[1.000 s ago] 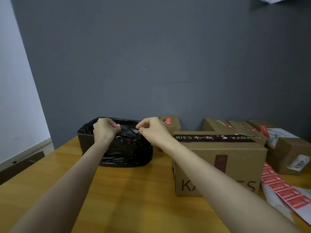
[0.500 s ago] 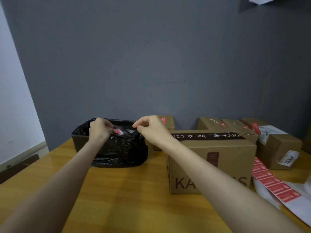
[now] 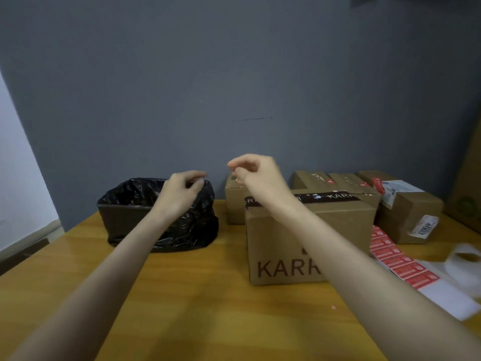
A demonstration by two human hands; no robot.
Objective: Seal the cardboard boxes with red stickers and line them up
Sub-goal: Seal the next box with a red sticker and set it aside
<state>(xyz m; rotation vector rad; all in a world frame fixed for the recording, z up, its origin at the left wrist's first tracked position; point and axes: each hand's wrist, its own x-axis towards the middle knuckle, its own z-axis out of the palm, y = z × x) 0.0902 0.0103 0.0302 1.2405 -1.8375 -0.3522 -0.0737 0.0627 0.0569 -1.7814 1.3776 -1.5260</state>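
Cardboard box (image 3: 286, 238) marked KARR on table (image 3: 208, 303), red stickers (image 3: 398, 261) beside its right edge, wood gap between it and black-lined bin (image 3: 122, 214); left hand (image 3: 181, 195) curled over bin rim, right hand (image 3: 256, 174) pinched above box's rear-left corner, holdings indiscernible.

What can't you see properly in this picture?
All in the head view:
- Inside the black bin bag: the left hand covers part, and the rest is dark.
- Whether the right hand pinches anything: too small.
- Name on the big box after KARR: the right forearm covers it.
- Print on the red stickers: blurred.
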